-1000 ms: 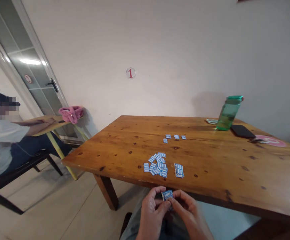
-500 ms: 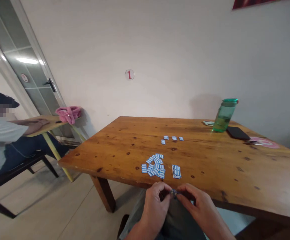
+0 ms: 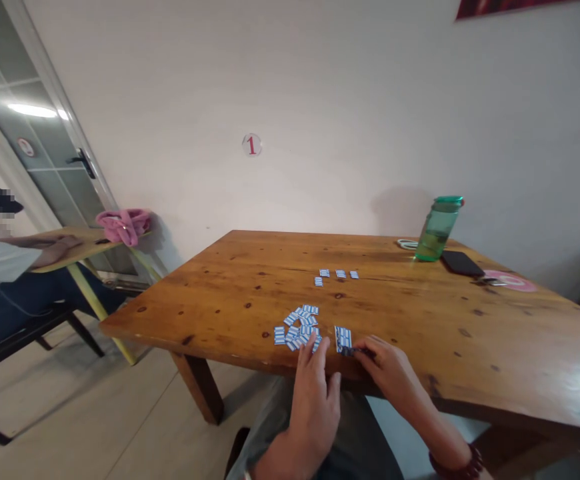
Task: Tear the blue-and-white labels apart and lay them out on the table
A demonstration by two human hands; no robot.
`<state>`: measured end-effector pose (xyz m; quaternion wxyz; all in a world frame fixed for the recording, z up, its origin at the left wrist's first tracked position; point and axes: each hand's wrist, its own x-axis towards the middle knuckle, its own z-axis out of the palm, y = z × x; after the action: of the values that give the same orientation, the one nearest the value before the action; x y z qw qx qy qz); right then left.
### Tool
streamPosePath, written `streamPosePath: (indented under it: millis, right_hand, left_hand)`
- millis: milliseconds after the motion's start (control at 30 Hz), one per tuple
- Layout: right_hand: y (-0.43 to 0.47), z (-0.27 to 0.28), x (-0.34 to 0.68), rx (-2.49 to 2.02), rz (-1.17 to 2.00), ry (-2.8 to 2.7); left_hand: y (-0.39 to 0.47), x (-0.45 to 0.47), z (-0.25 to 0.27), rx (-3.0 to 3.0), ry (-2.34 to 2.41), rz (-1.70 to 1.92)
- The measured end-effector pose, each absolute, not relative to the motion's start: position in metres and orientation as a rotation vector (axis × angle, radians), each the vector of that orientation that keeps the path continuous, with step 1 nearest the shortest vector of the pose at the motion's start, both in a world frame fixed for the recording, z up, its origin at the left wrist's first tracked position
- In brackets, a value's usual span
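Small dark-blue piece pinched at the near end of a flat blue-and-white card stack.

The piece is clamped between the thumb and fingertips of the right hand, low over the brown wooden table; whether the stack is touched cannot be told. It would best be gripped lightly by its edge and lowered level, so that the stack is not nudged. By the left hand nothing is seen to be held: its fingers are stretched out and thumb spread, their tips over the near edge of a loose pile of small blue-and-white cards. Farther off, four small blue-and-white cards are laid apart from the pile.
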<state>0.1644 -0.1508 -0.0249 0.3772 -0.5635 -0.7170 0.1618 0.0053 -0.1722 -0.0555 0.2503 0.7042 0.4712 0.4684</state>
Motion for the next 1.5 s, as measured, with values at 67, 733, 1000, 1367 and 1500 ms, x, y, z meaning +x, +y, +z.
streamPosePath:
  millis: [67, 733, 1000, 1367, 1500]
  right_hand:
    - [-0.150, -0.027, 0.165, -1.437, 0.420, -1.847]
    - [-0.148, -0.034, 0.171, -1.444, 0.471, -1.859]
    - [-0.148, -0.035, 0.170, -1.428, 0.478, -1.852]
    - [-0.149, -0.033, 0.170, -1.415, 0.519, -1.824]
    - [-0.147, -0.033, 0.169, -1.397, 0.555, -1.787]
  left_hand:
    - [-0.175, 0.008, -0.058, 1.946, 1.246, 1.224]
    - [-0.186, 0.026, -0.051, 2.098, 1.333, 0.848]
    - [-0.186, 0.027, -0.051, 2.065, 1.330, 0.851]
    - [-0.188, 0.025, -0.054, 2.014, 1.333, 0.892]
    - [-0.186, 0.024, -0.060, 1.996, 1.325, 0.955]
